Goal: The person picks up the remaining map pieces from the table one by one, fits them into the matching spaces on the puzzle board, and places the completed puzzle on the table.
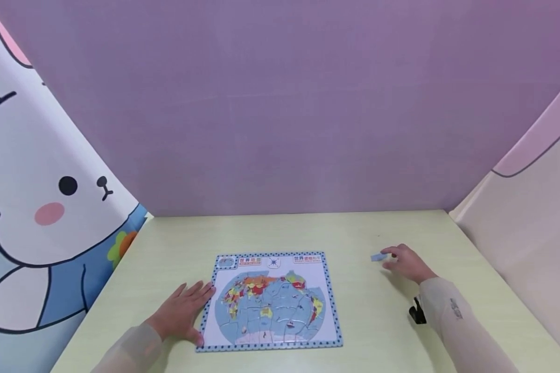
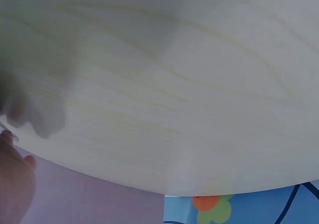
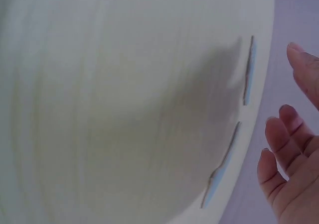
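Note:
A world-map jigsaw puzzle (image 1: 270,306) lies flat on the table in the head view, with a dotted blue border and white board showing around the map. My left hand (image 1: 182,312) rests with spread fingers at its left edge, the fingertips and thumb on the border. In the left wrist view that hand (image 2: 15,184) shows only in part beside the board's edge. My right hand (image 1: 407,263) is over the table to the right, beside a small blue puzzle piece (image 1: 379,257). The right wrist view shows two flat blue pieces, an upper piece (image 3: 250,72) and a lower piece (image 3: 222,167), with the fingers apart and nothing between them.
The pale wooden table (image 1: 368,326) meets a purple backdrop (image 1: 280,114) at its far edge. A curtain with a cartoon rabbit (image 1: 32,171) hangs on the left, and a pale cloth (image 1: 532,223) on the right. A black device (image 1: 417,312) sits at the right wrist.

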Available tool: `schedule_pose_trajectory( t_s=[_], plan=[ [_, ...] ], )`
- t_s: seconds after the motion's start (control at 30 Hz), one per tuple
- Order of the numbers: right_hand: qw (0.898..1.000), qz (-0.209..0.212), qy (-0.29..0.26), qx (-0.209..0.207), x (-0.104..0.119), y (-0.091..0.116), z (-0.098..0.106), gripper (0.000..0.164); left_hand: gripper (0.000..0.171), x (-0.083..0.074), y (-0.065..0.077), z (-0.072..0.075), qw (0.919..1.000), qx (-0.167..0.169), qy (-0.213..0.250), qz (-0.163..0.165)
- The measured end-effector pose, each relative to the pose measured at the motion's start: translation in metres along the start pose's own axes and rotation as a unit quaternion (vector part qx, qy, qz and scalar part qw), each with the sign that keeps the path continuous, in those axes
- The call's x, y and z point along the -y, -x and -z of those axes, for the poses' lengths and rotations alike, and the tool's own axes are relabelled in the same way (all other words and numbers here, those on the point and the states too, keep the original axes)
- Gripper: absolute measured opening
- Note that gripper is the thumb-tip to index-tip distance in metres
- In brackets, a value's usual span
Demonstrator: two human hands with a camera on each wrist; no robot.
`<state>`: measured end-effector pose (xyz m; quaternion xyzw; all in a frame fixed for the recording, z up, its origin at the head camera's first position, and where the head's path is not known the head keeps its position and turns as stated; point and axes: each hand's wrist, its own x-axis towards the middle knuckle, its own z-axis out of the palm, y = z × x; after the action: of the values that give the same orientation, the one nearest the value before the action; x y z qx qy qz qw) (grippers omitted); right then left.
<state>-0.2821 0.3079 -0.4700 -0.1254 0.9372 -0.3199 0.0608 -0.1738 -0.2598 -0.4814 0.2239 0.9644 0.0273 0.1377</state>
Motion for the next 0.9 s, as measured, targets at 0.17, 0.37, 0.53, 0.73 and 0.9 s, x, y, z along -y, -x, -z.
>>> schedule_pose_trajectory(
  t_s=[0.17,0.37,0.53,0.73,0.9],
  plan=[
    [1.000,-0.014,0.005,0.011,-0.006,-0.005,0.000,0.042,0.121,-0.002,-0.001,-0.001,0.9999,0.006,0.014,0.004],
    [0.999,-0.013,0.035,0.013,-0.019,-0.017,-0.006,0.037,0.121,-0.003,0.000,0.002,0.9997,0.012,0.017,0.014],
    [0.996,-0.022,0.088,0.016,-0.015,-0.023,-0.011,0.033,0.121,-0.002,0.002,0.002,0.9993,0.014,0.014,0.030],
    [0.991,-0.075,0.110,0.033,-0.014,-0.025,-0.014,0.033,0.122,-0.001,0.003,0.000,0.9993,0.020,0.009,0.030],
    [0.990,-0.083,0.113,0.029,-0.011,-0.023,-0.009,0.031,0.121,-0.003,-0.001,0.000,0.9997,0.014,0.004,0.020]
  ],
)
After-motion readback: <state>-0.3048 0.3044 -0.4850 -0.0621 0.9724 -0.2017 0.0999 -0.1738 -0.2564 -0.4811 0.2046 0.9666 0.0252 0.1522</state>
